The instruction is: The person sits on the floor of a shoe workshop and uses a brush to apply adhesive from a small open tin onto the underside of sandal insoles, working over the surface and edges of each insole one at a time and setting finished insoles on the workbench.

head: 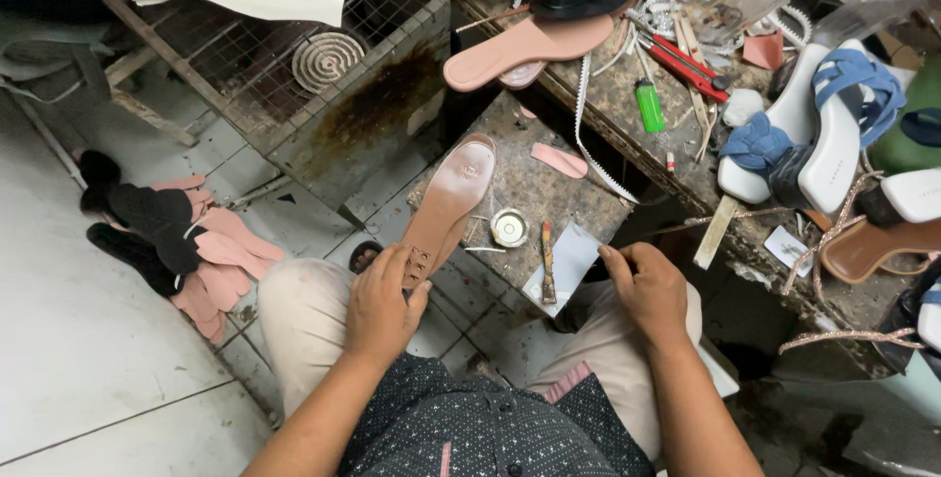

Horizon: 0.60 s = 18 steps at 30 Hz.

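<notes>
Left hand [380, 302]: grip closed on brown insole [448, 204] (heel end)
Right hand [647, 286]: grip pinching white sheet [569, 259]
Bench [529, 188]: brush [548, 261], small tin [509, 227]

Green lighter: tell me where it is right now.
In the head view the green lighter lies upper right of centre on the cluttered workbench, just left of the red-handled cutters and right of a white toothed strip.

Along the cluttered wooden workbench's [627, 95] front edge we see a green plastic lighter [649, 106] beside red-handled cutters [686, 65], and a pink foam sole [527, 49] overhanging its left end. Near its right edge lie white sandals with blue braided straps [818, 129]. On the tiled floor [88, 340] we find scattered pink and black cut-out pieces [186, 242].
</notes>
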Each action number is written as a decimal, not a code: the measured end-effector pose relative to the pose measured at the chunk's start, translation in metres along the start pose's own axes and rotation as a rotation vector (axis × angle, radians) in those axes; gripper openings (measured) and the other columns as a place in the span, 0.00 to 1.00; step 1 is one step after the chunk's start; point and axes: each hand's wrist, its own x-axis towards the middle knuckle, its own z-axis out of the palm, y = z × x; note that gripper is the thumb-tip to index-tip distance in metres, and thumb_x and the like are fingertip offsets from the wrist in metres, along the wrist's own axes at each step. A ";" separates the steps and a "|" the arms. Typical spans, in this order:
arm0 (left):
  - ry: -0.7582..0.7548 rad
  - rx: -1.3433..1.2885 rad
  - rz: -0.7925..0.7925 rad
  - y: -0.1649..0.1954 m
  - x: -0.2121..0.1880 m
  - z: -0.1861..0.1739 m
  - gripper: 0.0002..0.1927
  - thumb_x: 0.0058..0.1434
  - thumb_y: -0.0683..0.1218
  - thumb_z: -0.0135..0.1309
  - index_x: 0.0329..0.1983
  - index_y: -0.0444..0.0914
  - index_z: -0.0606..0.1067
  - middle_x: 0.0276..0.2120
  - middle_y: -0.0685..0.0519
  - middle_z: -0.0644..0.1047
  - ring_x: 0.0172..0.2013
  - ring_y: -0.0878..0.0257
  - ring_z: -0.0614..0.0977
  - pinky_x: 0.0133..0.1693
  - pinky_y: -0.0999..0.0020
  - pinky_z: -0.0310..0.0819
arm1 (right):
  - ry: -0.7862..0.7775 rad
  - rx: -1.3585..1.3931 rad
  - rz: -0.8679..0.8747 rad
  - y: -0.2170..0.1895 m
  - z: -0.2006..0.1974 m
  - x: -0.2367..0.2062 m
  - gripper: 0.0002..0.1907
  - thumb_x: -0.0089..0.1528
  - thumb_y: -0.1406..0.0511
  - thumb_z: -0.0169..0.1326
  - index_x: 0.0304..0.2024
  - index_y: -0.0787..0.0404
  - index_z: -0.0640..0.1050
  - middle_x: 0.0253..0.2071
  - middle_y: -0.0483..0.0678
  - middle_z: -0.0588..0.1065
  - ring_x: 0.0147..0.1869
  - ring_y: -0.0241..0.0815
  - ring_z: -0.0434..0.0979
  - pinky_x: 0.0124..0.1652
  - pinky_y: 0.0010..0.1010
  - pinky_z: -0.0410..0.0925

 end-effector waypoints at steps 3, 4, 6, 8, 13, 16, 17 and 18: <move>0.049 0.033 0.034 -0.001 -0.001 -0.003 0.31 0.56 0.49 0.60 0.61 0.31 0.70 0.59 0.38 0.72 0.57 0.41 0.75 0.57 0.49 0.67 | -0.002 0.024 -0.031 -0.003 -0.001 0.001 0.15 0.62 0.56 0.63 0.31 0.61 0.81 0.29 0.51 0.78 0.31 0.50 0.78 0.32 0.38 0.69; 0.061 0.041 0.044 0.001 -0.001 -0.005 0.30 0.56 0.48 0.60 0.61 0.31 0.70 0.59 0.38 0.73 0.56 0.41 0.75 0.57 0.49 0.68 | -0.002 0.026 -0.037 -0.004 -0.002 0.002 0.15 0.62 0.56 0.63 0.32 0.61 0.81 0.30 0.51 0.78 0.31 0.50 0.78 0.33 0.37 0.69; 0.117 0.010 0.044 0.006 0.001 -0.013 0.30 0.55 0.47 0.60 0.60 0.32 0.71 0.59 0.38 0.74 0.56 0.42 0.76 0.57 0.49 0.68 | -0.019 0.032 -0.024 -0.006 -0.003 0.003 0.14 0.62 0.56 0.63 0.33 0.61 0.81 0.31 0.51 0.78 0.33 0.49 0.79 0.33 0.37 0.70; 0.181 -0.016 0.062 0.011 0.005 -0.024 0.29 0.55 0.46 0.61 0.59 0.32 0.71 0.59 0.38 0.74 0.56 0.42 0.77 0.57 0.50 0.69 | -0.035 0.028 0.004 -0.008 -0.005 0.003 0.14 0.62 0.56 0.63 0.33 0.60 0.81 0.32 0.51 0.79 0.33 0.49 0.79 0.33 0.37 0.70; 0.348 -0.187 0.090 0.020 0.012 -0.059 0.27 0.59 0.45 0.61 0.61 0.32 0.71 0.59 0.40 0.75 0.57 0.47 0.79 0.59 0.57 0.73 | -0.082 0.002 0.035 -0.012 -0.008 0.002 0.12 0.61 0.57 0.63 0.35 0.59 0.82 0.34 0.50 0.80 0.35 0.49 0.80 0.34 0.38 0.71; 0.384 -0.506 0.000 0.022 0.011 -0.080 0.27 0.62 0.44 0.57 0.63 0.31 0.68 0.56 0.40 0.76 0.55 0.52 0.79 0.59 0.57 0.73 | -0.105 0.008 0.004 -0.014 -0.008 0.002 0.12 0.61 0.57 0.62 0.37 0.58 0.82 0.37 0.49 0.80 0.37 0.50 0.81 0.36 0.38 0.71; 0.418 -0.641 -0.006 0.021 0.011 -0.087 0.26 0.66 0.44 0.55 0.65 0.32 0.66 0.56 0.40 0.76 0.55 0.54 0.79 0.62 0.57 0.72 | -0.119 0.002 -0.012 -0.014 -0.008 0.003 0.12 0.61 0.57 0.61 0.38 0.58 0.82 0.37 0.49 0.80 0.38 0.51 0.81 0.37 0.38 0.71; 0.451 -0.775 -0.012 0.020 0.011 -0.094 0.25 0.70 0.45 0.52 0.67 0.33 0.65 0.56 0.40 0.76 0.56 0.55 0.79 0.64 0.58 0.72 | -0.133 -0.002 -0.027 -0.014 -0.008 0.003 0.12 0.61 0.57 0.61 0.38 0.58 0.82 0.38 0.50 0.80 0.39 0.51 0.81 0.37 0.39 0.71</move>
